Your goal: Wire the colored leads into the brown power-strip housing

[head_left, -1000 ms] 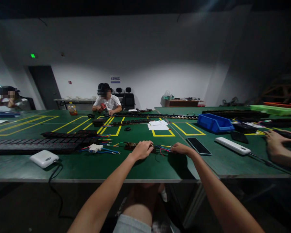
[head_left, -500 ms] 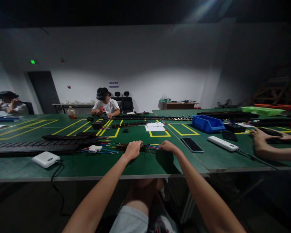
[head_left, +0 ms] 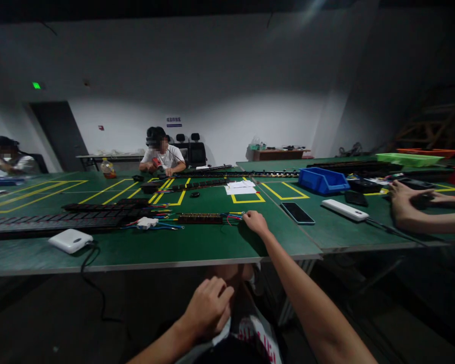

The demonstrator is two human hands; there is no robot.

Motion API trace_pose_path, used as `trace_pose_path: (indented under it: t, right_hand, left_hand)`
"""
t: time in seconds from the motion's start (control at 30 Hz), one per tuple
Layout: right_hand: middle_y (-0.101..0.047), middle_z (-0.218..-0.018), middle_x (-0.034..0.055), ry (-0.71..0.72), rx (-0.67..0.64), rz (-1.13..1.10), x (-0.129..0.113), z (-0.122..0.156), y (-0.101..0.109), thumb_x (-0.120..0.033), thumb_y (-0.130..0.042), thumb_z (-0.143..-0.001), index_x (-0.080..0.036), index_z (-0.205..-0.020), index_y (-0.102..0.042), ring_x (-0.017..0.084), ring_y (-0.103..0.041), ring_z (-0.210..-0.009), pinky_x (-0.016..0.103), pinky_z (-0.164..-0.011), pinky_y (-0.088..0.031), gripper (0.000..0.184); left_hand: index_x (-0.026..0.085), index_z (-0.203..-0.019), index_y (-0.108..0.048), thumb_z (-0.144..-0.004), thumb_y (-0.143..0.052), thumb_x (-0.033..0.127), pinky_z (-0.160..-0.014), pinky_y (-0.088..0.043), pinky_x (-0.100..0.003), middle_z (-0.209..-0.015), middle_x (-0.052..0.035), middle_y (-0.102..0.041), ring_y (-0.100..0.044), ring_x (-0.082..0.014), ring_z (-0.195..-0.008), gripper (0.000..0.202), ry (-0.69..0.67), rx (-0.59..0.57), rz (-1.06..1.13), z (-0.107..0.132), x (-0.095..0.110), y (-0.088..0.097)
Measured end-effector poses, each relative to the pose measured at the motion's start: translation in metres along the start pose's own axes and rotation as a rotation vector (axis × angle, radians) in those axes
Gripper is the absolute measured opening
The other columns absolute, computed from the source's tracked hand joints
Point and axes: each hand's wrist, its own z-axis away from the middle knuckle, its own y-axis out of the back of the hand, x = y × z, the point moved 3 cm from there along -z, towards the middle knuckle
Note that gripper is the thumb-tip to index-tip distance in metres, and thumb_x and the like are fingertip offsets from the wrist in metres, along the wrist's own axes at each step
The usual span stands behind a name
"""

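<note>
A dark narrow wired strip (head_left: 200,218) lies on the green table in front of me, with coloured wires at both ends. My right hand (head_left: 255,221) rests at its right end, fingers closed at the tips of the wires (head_left: 233,217); the fingertips are partly hidden. Below the table edge, over my lap, is my left hand (head_left: 209,307), its fingers curled in. The underside is hidden, so I cannot make out whether anything is inside it. A white connector (head_left: 147,222) with blue wires lies left of the strip.
Long dark strips (head_left: 56,221) and a white power bank (head_left: 71,240) lie on the left. Right of my hand are a phone (head_left: 298,213), another white power bank (head_left: 345,210) and a blue bin (head_left: 323,180). Co-workers sit across the table; another person's hands (head_left: 405,205) are at right.
My left hand has let go of the dark strip and drawn back below the table edge to my lap. My right hand stays by the wires. The view has tilted slightly down.
</note>
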Motion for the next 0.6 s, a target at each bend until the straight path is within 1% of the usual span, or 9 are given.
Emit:
trace_pose_path:
  t: [0.13,0.2,0.27,0.37,0.4,0.47,0.5,0.53,0.6]
  right_hand:
    - [-0.078,-0.102,0.0112,0.000,0.012,0.000,-0.001,0.000,0.001,-0.032,-0.049,-0.098,-0.020,-0.101,-0.079,0.022,-0.071,-0.093,0.024,-0.068,-0.039,0.033]
    - [-0.078,-0.102,0.0108,0.001,0.018,0.001,-0.001,0.001,0.001,-0.033,-0.049,-0.098,-0.020,-0.101,-0.079,0.022,-0.071,-0.093,0.024,-0.066,-0.038,0.033]
    - [-0.078,-0.102,0.0105,0.002,0.024,0.000,-0.001,0.001,0.001,-0.033,-0.049,-0.098,-0.020,-0.100,-0.079,0.022,-0.070,-0.092,0.025,-0.066,-0.038,0.033]
    - [-0.078,-0.101,0.0109,0.004,0.027,0.000,-0.001,0.002,0.001,-0.032,-0.050,-0.097,-0.020,-0.100,-0.079,0.022,-0.070,-0.092,0.024,-0.068,-0.039,0.032]
    - [-0.078,-0.102,0.0110,0.004,0.028,0.000,-0.001,0.003,0.001,-0.032,-0.050,-0.097,-0.020,-0.101,-0.079,0.022,-0.070,-0.092,0.024,-0.069,-0.039,0.032]
    - [-0.078,-0.102,0.0112,0.004,0.031,-0.001,-0.002,0.003,0.002,-0.032,-0.050,-0.097,-0.020,-0.102,-0.079,0.022,-0.070,-0.092,0.025,-0.070,-0.040,0.032]
    - [-0.078,-0.102,0.0112,0.005,0.033,-0.001,-0.002,0.004,0.002,-0.032,-0.049,-0.097,-0.020,-0.102,-0.079,0.022,-0.070,-0.092,0.025,-0.070,-0.040,0.032]
    - [-0.078,-0.101,0.0112,0.005,0.033,0.000,-0.002,0.004,0.002,-0.032,-0.049,-0.097,-0.020,-0.102,-0.079,0.023,-0.070,-0.091,0.025,-0.070,-0.040,0.033]
    - [-0.078,-0.100,0.0110,0.007,0.033,0.001,-0.002,0.004,0.002,-0.032,-0.049,-0.097,-0.020,-0.101,-0.079,0.022,-0.070,-0.091,0.025,-0.069,-0.040,0.033]
  left_hand:
    - [0.022,-0.129,-0.060,-0.095,-0.056,0.033,-0.090,-0.048,-0.045,-0.123,-0.0117,-0.066,-0.060,-0.0315,-0.109,0.036,0.154,-0.142,-0.059,0.047,0.002,-0.028]
    - [0.022,-0.126,-0.062,-0.095,-0.055,0.032,-0.090,-0.048,-0.044,-0.123,-0.0120,-0.067,-0.061,-0.0310,-0.107,0.033,0.190,-0.156,-0.046,0.062,0.002,-0.033]
    - [0.022,-0.117,-0.065,-0.094,-0.055,0.030,-0.092,-0.047,-0.043,-0.115,-0.0103,-0.069,-0.062,-0.0291,-0.104,0.026,0.200,-0.155,-0.006,0.072,0.004,-0.036]
    - [0.021,-0.109,-0.067,-0.093,-0.056,0.031,-0.093,-0.048,-0.043,-0.106,-0.0086,-0.071,-0.064,-0.0280,-0.099,0.022,0.195,-0.114,0.019,0.076,0.006,-0.035]
    - [0.021,-0.110,-0.066,-0.092,-0.056,0.031,-0.096,-0.047,-0.044,-0.108,-0.0084,-0.071,-0.064,-0.0285,-0.102,0.023,0.185,-0.090,0.026,0.075,0.007,-0.034]
    - [0.021,-0.121,-0.063,-0.089,-0.061,0.034,-0.105,-0.045,-0.044,-0.124,-0.0088,-0.069,-0.061,-0.0299,-0.116,0.035,0.120,-0.042,0.057,0.071,0.007,-0.032]
    - [0.021,-0.123,-0.062,-0.088,-0.062,0.035,-0.105,-0.046,-0.042,-0.128,-0.0087,-0.068,-0.060,-0.0295,-0.118,0.038,0.098,-0.027,0.071,0.069,0.008,-0.031]
    - [0.021,-0.123,-0.062,-0.088,-0.062,0.035,-0.103,-0.047,-0.040,-0.127,-0.0083,-0.068,-0.060,-0.0288,-0.117,0.038,0.104,-0.018,0.080,0.068,0.007,-0.031]
    - [0.022,-0.116,-0.064,-0.088,-0.060,0.032,-0.098,-0.049,-0.039,-0.116,-0.0068,-0.071,-0.063,-0.0267,-0.108,0.030,0.147,-0.001,0.075,0.067,0.006,-0.031]
